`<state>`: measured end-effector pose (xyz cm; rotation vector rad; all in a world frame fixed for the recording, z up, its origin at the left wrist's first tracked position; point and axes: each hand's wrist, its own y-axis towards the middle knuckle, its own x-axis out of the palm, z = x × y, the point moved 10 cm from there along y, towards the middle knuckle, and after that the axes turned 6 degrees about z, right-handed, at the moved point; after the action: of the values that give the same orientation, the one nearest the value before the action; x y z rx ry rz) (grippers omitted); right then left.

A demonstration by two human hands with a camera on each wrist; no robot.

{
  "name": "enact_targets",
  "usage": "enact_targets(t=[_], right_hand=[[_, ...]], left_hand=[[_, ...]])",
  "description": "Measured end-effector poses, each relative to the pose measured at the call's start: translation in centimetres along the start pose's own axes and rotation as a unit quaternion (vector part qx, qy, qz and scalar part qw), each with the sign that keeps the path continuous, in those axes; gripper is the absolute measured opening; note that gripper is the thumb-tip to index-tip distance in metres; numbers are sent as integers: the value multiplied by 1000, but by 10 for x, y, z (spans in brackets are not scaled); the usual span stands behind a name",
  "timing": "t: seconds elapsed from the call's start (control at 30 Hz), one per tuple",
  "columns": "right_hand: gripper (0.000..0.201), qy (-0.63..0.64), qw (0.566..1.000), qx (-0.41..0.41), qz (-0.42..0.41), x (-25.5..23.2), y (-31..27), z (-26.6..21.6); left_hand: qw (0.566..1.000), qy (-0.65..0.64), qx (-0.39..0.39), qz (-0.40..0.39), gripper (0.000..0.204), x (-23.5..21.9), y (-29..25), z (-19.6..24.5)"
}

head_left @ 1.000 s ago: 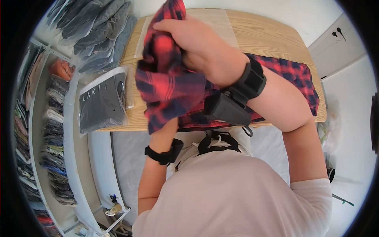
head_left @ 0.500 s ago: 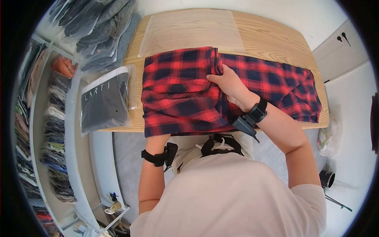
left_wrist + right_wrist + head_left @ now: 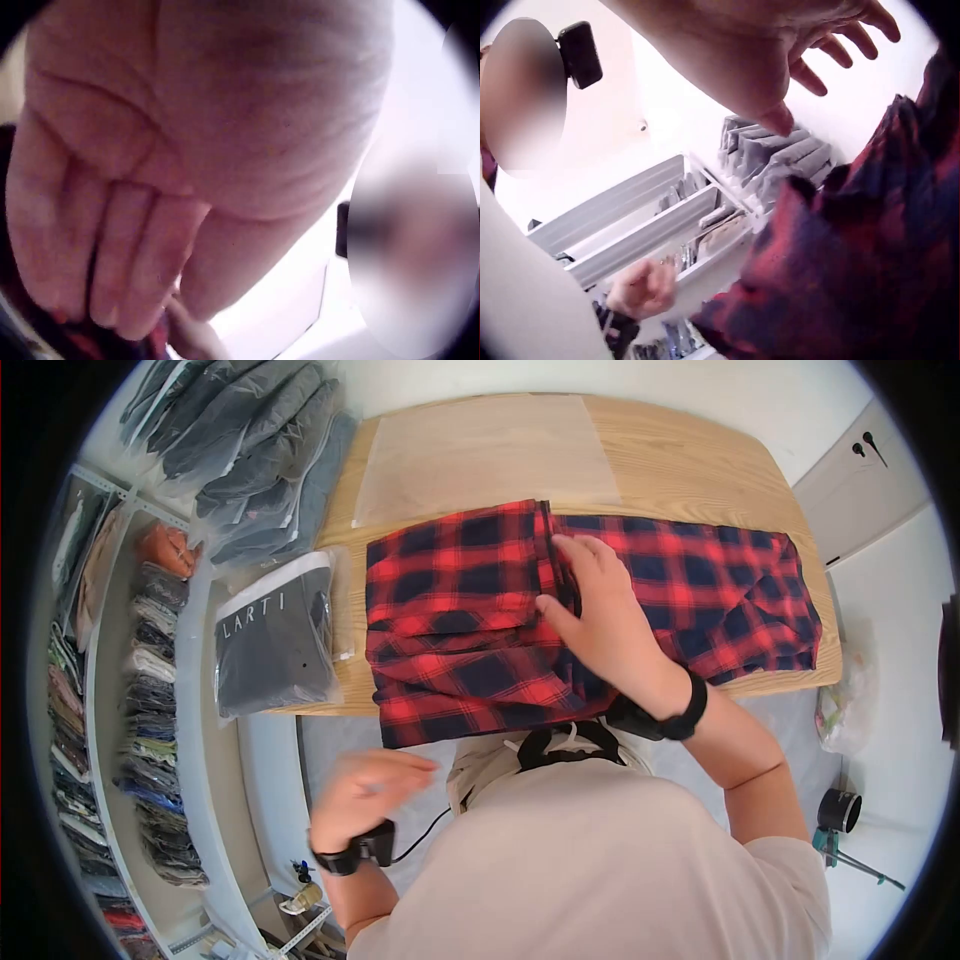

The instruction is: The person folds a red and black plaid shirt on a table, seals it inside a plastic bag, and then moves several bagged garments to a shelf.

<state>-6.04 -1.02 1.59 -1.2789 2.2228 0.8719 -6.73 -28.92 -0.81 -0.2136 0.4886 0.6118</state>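
So, bags first, because they're all over the place. There's a clear bag [image 3: 276,645] at the left end of the worktop [image 3: 690,460], with something dark folded inside and "LARTI" across it in white letters. Just beyond that is a pile of bagged clothes [image 3: 262,455], mostly dark grey stuff in clear plastic, kinda slumped over each other. The shelving [image 3: 225,760] on the left has compartments packed with folded clothes in stacks, plus an orange bundle [image 3: 168,550] up at the far end of one row. Past the right end of the worktop there's another see-through bag [image 3: 845,705] with pale and coloured bits in it, can't tell what.

The red and navy plaid garment [image 3: 450,570] lies across the near side of the worktop, doubled over on the left, flatter on the right. A flat translucent sheet [image 3: 480,455] is on the far side, right behind it.

Right grip [image 3: 615,620] is open, fingers spread over the garment's dark-edged fold and hiding part of it. Can't tell if it's touching. Left grip [image 3: 372,795] is open too, blurry, holding nothing, off the worktop near the garment's close left corner.
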Motion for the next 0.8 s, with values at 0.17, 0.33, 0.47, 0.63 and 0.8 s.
enact_targets(t=[0.17, 0.33, 0.47, 0.63, 0.8], right_hand=[[63, -145, 983, -107, -45, 21, -43, -32], [51, -178, 975, -134, 3, 40, -53, -5], [43, -125, 983, -130, 39, 34, -54, 1], [43, -94, 989, -108, 45, 25, -58, 3], [46, 125, 990, -49, 52, 3, -54, 17]], left_hand=[[950, -30, -162, 264, 40, -55, 31, -48], [912, -273, -195, 234, 42, -42, 88, -92], [853, -426, -227, 201, 34, -32, 93, -80], [824, -502, -184, 188, 30, -28, 108, -10], [870, -459, -127, 125, 28, 9, 158, 103]])
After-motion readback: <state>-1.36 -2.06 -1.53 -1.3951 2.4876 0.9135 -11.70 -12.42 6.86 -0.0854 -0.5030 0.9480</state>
